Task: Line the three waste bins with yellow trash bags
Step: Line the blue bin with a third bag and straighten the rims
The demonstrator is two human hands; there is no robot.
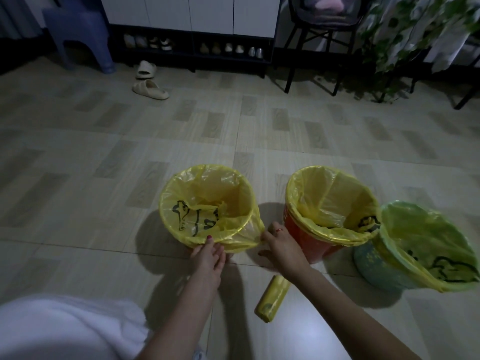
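Three bins stand in a row on the tiled floor, each with a yellow trash bag folded over its rim. The left bin [207, 203] is almost hidden under its bag [244, 233]. My left hand [209, 254] rests on the bag's near edge with fingers spread. My right hand [279, 242] pinches the loose fold of that bag at its right side. The middle bin [306, 240] is orange-red, the right bin [376, 266] is teal. A roll of yellow bags [272, 298] lies on the floor below my right wrist.
A pair of beige slippers [149, 81] lies at the back, in front of a shoe cabinet [192, 50]. A blue plastic stool [78, 32] stands back left. A black chair [324, 48] and a leafy plant [394, 42] stand back right.
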